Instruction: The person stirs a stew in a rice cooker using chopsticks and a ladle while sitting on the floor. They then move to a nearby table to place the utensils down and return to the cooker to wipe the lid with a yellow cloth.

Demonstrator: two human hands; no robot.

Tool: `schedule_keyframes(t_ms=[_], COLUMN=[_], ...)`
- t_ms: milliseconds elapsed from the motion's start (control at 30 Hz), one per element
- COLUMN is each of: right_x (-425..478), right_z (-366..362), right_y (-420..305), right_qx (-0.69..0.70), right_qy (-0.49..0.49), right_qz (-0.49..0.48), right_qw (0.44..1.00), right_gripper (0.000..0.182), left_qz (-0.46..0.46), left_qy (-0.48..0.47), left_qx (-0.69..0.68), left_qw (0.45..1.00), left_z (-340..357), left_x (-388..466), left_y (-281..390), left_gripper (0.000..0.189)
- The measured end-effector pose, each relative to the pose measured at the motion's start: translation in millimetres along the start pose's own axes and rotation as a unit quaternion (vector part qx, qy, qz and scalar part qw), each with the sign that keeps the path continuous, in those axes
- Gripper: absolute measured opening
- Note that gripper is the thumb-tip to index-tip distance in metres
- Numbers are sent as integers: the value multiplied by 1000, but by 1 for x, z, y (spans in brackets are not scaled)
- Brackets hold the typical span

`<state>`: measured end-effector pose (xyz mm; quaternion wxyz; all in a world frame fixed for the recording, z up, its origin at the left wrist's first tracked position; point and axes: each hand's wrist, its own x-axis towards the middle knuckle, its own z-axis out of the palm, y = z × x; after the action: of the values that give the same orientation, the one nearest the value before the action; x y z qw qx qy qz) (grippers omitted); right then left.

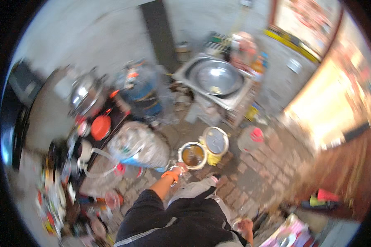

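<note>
My left hand (181, 169), with bangles and an orange band at the wrist, is at the near rim of a pale-rimmed round container (192, 155) of brown liquid. Blur hides whether its fingers grip that rim. Beside this container is a second round piece (215, 140) with a pale rim and a grey face, above something yellow; whether it is a lid or another container is unclear. Low on the right, my right hand (246, 227) is against a small round pale-rimmed object (236, 223), partly covered by the fingers, so its hold is unclear.
A stuffed clear plastic bag (139, 145) lies left of the containers. Beyond them, a metal basin (216, 77) sits in a sink (185, 74). A clear plastic jug (249, 140) stands right on the brick floor (253, 173). Steel pots (86, 94) crowd the left.
</note>
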<state>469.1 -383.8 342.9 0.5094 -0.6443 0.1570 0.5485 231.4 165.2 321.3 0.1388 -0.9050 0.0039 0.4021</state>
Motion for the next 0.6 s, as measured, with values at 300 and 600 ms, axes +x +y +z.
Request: schedule_keyframes(t_ms=[300, 600], right_x=[15, -36], right_z=[-33, -14], right_y=[-113, -79], right_qx=[-117, -68], right_qy=[45, 55], right_qz=[-102, -64], right_qw=[987, 994], right_gripper=[16, 17], left_qz=[-103, -140], left_qy=[117, -76], left_qx=[-496, -586], left_qw=[854, 795], left_z=[25, 23], left_x=[-32, -28], left_y=[94, 136], left_gripper=[22, 18])
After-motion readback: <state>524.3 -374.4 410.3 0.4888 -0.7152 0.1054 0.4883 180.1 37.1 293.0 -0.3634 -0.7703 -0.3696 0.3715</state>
